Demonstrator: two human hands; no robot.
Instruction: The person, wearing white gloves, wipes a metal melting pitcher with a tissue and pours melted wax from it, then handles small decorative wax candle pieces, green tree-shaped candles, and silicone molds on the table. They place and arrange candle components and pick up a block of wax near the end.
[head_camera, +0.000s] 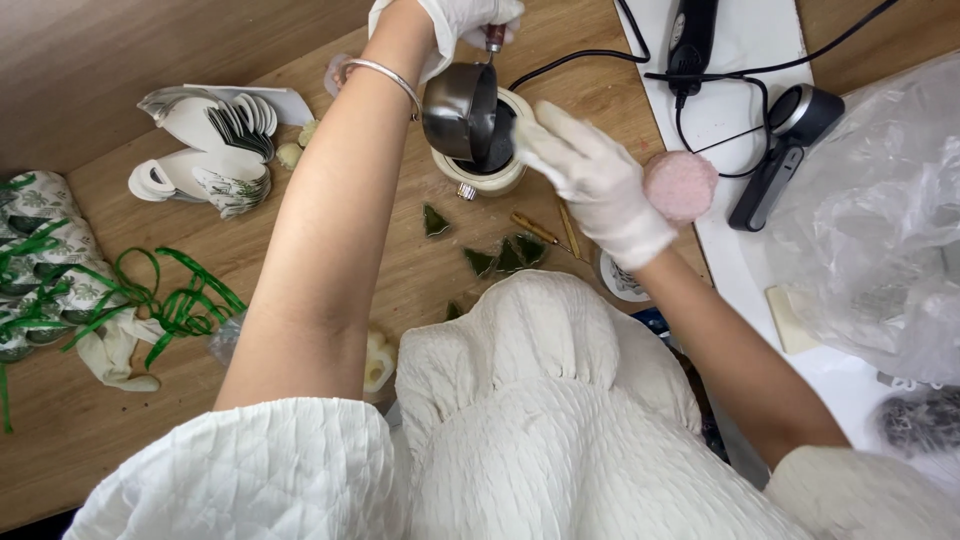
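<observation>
Head view, looking down over a white quilted top: both hands wear thin white gloves and meet over a small cream pot (487, 178) standing on the wooden tabletop (400, 270). The pot's inside looks dark; what fills it cannot be made out. The left hand (462, 22) is closed around the reddish handle (494, 38) of a small metal ladle (460, 110), whose bowl is tipped on its side directly above the pot's mouth, its dark opening facing right; whether anything lies in the ladle cannot be told. A silver bangle (385, 75) circles the left wrist. The right hand (600, 185) reaches in from the right, its grip closed with fingertips at the pot's right rim, just beside the ladle's bowl; what it pinches, if anything, is hidden.

Just beside the right hand, on a white board (745, 100), lies a round pink pad (680, 186). Near it run black cables (600, 52) and a black handheld tool (785, 150). Green triangular pieces (500, 255) lie on the tabletop just below the pot, with thin gold sticks (545, 230) next to them. Well apart to the left sit stacked white moulds (215, 140) and loops of green ribbon (150, 300). A clear plastic bag (880, 220) fills the right side.
</observation>
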